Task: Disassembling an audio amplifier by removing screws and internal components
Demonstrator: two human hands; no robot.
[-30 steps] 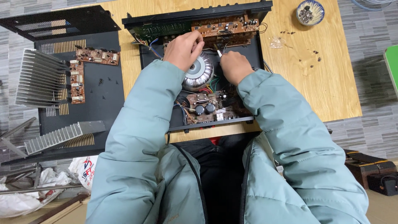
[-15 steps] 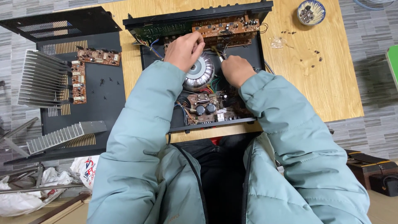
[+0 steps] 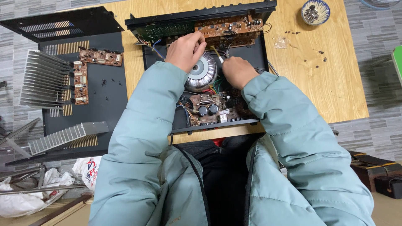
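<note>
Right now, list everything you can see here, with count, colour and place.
open amplifier chassis: one, black, centre of the table
round transformer: one, silver, inside the chassis between the hands
circuit boards in chassis: several, brown, along the far wall and near edge
loose L-shaped circuit board: one, brown, on the black cover at left
finned heat sinks: two, silver, left side
small bowl: one, blue and white, far right of the table, holding small dark parts
wooden table: one, light brown
loose screws: several, dark, on the table at right
left hand: on the far boards
right hand: fingers holding a thin tool
</note>
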